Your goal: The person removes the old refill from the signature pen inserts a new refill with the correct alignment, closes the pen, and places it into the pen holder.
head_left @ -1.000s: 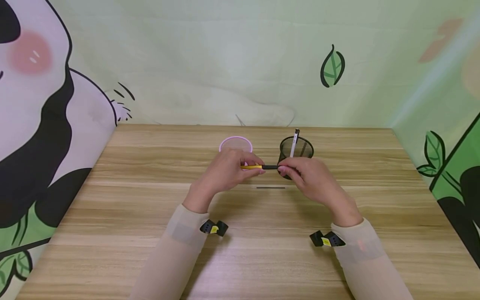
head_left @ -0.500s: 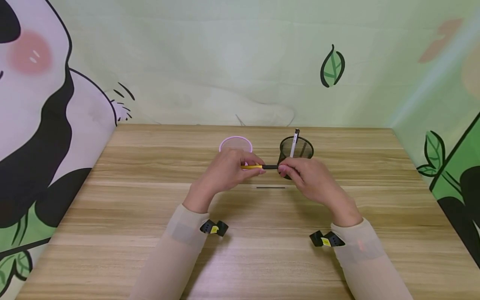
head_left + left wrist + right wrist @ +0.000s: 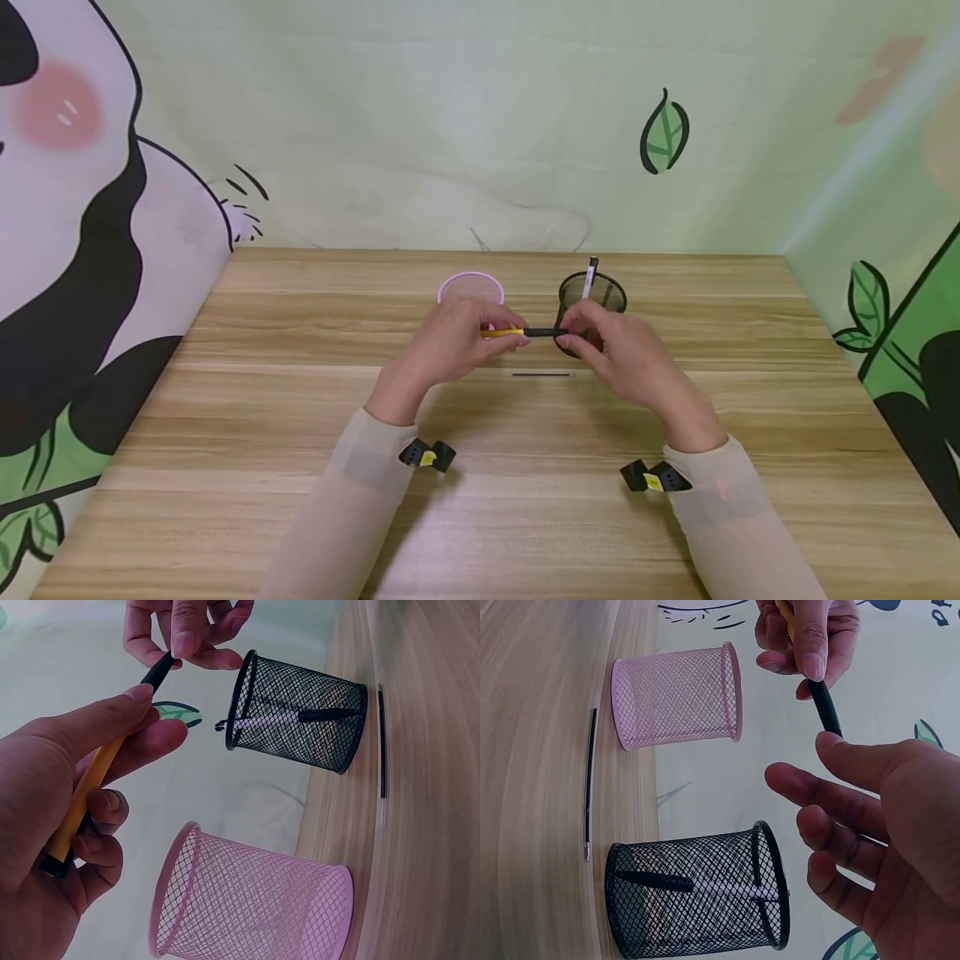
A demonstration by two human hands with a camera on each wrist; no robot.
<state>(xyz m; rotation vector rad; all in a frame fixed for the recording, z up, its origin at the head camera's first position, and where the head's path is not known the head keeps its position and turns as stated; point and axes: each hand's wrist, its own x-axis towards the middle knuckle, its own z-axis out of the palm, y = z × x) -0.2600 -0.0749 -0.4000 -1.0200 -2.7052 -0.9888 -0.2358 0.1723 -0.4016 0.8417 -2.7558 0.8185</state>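
My left hand [image 3: 457, 337] grips a yellow pen barrel [image 3: 96, 774] with a black front section [image 3: 542, 332] pointing right, level above the table. In the left wrist view its fingers curl round the barrel. My right hand [image 3: 626, 354] is at the pen's black end; the thumb tip [image 3: 829, 742] lies right at it, while the index finger [image 3: 810, 787] stands apart from the thumb. On the table below lies a thin black pen refill [image 3: 540, 375], also seen in both wrist views.
A black mesh pen holder [image 3: 573, 287] stands behind my right hand, with a white and black pen [image 3: 590, 275] upright in it. Left of it is a pink mesh pen holder [image 3: 471, 273], partly hidden by my left hand. A printed wall cloth hangs behind the wooden table [image 3: 300, 467].
My right hand's index finger and thumb have parted at the pen's black end, so more of that end shows. My left hand and the pen stay almost in place.
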